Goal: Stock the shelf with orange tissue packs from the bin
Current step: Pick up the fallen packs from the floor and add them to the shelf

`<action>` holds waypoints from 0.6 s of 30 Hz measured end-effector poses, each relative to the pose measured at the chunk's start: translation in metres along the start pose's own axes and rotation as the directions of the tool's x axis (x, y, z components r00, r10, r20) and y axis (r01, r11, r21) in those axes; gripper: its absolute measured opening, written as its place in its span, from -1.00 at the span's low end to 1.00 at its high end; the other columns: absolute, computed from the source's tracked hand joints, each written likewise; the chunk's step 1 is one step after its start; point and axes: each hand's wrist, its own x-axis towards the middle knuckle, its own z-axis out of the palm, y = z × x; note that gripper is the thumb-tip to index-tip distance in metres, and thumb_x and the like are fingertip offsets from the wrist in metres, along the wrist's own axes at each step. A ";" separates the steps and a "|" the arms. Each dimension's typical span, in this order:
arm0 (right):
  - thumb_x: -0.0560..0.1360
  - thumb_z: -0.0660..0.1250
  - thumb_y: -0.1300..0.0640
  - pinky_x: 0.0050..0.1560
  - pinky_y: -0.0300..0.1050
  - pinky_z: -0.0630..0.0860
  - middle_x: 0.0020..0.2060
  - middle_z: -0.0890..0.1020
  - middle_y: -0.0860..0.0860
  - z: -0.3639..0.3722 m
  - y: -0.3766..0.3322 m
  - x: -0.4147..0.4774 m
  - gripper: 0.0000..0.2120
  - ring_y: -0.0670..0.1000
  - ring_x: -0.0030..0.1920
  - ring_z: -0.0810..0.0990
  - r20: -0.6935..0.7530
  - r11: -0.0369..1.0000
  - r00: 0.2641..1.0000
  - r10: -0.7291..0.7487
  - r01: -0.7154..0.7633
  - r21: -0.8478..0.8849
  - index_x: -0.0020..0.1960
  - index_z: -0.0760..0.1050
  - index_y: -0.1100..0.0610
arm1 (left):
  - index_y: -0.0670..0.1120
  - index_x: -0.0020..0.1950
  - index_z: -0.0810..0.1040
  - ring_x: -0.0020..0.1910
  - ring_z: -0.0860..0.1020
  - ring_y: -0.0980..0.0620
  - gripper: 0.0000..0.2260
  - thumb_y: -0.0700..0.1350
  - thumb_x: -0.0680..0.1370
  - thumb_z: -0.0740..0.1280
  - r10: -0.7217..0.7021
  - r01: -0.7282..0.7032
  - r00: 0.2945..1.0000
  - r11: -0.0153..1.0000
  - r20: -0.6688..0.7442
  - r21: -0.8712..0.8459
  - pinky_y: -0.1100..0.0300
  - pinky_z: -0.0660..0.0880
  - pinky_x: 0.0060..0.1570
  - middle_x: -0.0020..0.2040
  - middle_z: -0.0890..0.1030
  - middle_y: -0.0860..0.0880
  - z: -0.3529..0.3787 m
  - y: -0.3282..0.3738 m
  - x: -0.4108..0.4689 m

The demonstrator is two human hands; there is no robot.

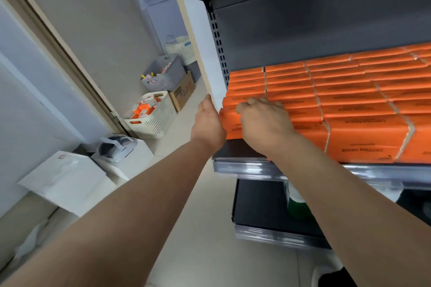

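Observation:
Orange tissue packs [349, 91] fill the dark shelf [235, 150] in several rows, stacked to its front edge. My right hand [263, 119] lies on top of the front-left packs [229, 123], fingers curled over their tops. My left hand [207, 121] presses flat against the left end of the same packs, fingers straight, beside the white side panel [205, 53]. A white slotted bin [154, 116] on the floor to the left holds a few orange and white packs.
Grey baskets [165, 72] and a cardboard box [183, 91] stand behind the bin along the wall. White boxes [70, 182] sit at the lower left. A lower shelf [263, 212] with a green-and-white item [297, 205] lies beneath.

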 end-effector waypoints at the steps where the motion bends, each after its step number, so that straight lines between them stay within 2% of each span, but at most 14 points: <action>1: 0.51 0.15 0.25 0.18 0.04 0.33 0.18 0.50 0.08 0.002 -0.007 0.000 -0.66 0.14 0.24 0.41 0.010 1.000 1.000 -0.024 0.024 -0.004 0.26 0.42 0.10 | -0.17 0.55 -0.03 0.46 0.22 -0.11 -0.28 -0.37 0.48 0.25 -0.008 0.008 1.000 1.000 -0.002 0.023 0.07 0.26 0.36 0.51 0.15 -0.15 -0.006 -0.005 -0.006; 4: 0.49 0.15 0.26 0.15 0.02 0.34 0.17 0.50 0.07 0.011 -0.032 -0.003 -0.68 0.13 0.23 0.42 0.048 0.994 0.993 -0.105 0.106 -0.017 0.22 0.43 0.10 | -0.16 0.53 0.03 0.45 0.23 -0.10 -0.33 -0.39 0.49 0.24 -0.065 0.064 0.998 0.991 -0.001 0.115 0.09 0.26 0.36 0.50 0.17 -0.13 -0.026 -0.028 -0.032; 9: 0.54 0.16 0.20 0.12 0.01 0.35 0.13 0.50 0.06 0.035 -0.086 -0.024 -0.76 0.11 0.22 0.43 0.115 0.968 0.962 -0.248 0.249 0.011 0.19 0.42 0.10 | -0.09 0.43 0.30 0.36 0.33 -0.03 -0.55 -0.28 0.54 0.23 -0.166 0.141 0.984 0.951 0.066 0.276 0.13 0.35 0.26 0.43 0.29 -0.05 -0.059 -0.081 -0.105; 13: 0.52 0.17 0.22 0.12 0.00 0.34 0.13 0.50 0.04 0.062 -0.131 -0.067 -0.74 0.10 0.21 0.44 0.182 0.948 0.931 -0.317 0.309 0.070 0.20 0.42 0.10 | -0.09 0.41 0.33 0.36 0.34 -0.04 -0.58 -0.21 0.55 0.25 -0.279 0.223 0.952 0.913 0.126 0.342 0.09 0.37 0.28 0.41 0.32 -0.05 -0.071 -0.124 -0.173; 15: 0.50 0.17 0.24 0.10 -0.01 0.33 0.13 0.50 0.04 0.082 -0.151 -0.097 -0.72 0.10 0.20 0.44 0.252 0.928 0.893 -0.372 0.364 0.079 0.20 0.40 0.11 | -0.08 0.40 0.34 0.37 0.34 -0.03 -0.58 -0.20 0.55 0.26 -0.338 0.266 0.928 0.896 0.156 0.357 0.08 0.36 0.30 0.41 0.33 -0.04 -0.070 -0.149 -0.203; 18: 0.51 0.19 0.21 0.13 -0.01 0.32 0.17 0.46 0.06 0.119 -0.173 -0.142 -0.67 0.10 0.22 0.42 0.397 0.861 0.782 -0.480 0.508 0.041 0.27 0.36 0.12 | -0.06 0.41 0.33 0.38 0.33 -0.03 -0.58 -0.19 0.55 0.25 -0.444 0.346 0.871 0.858 0.210 0.380 0.09 0.35 0.30 0.41 0.33 -0.04 -0.062 -0.187 -0.244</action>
